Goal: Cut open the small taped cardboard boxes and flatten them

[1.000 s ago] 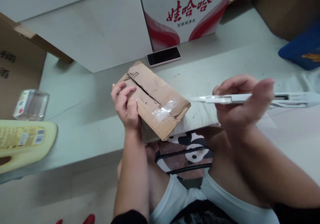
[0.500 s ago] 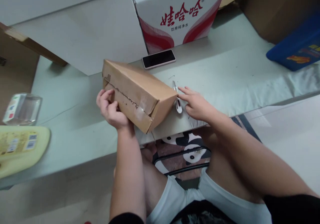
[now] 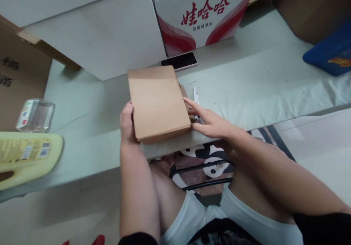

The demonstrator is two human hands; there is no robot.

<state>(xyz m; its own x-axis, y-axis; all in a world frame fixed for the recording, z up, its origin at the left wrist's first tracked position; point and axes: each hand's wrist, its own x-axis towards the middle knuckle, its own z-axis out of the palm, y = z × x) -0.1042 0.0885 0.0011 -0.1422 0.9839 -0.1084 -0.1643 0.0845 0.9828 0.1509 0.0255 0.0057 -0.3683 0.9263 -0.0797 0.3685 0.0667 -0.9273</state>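
A small brown cardboard box [image 3: 157, 100] lies on the pale green table [image 3: 246, 80] with a plain face up. My left hand [image 3: 126, 122] grips its left side; most of the fingers are hidden under the box. My right hand [image 3: 207, 121] presses against the right side with fingers stretched out. A white utility knife [image 3: 195, 98] lies on the table just beyond my right fingers, not held.
A phone [image 3: 179, 61] lies behind the box, before a white and red printed carton [image 3: 203, 15]. A large pale carton [image 3: 95, 33] stands at the back left. A yellow bottle [image 3: 27, 157] and a clear packet [image 3: 34, 115] lie at left. A blue pack [image 3: 329, 53] sits at right.
My right hand put the knife down on the table and came to the box's right side. Both hands turned the box over, so the taped seam is now out of sight.
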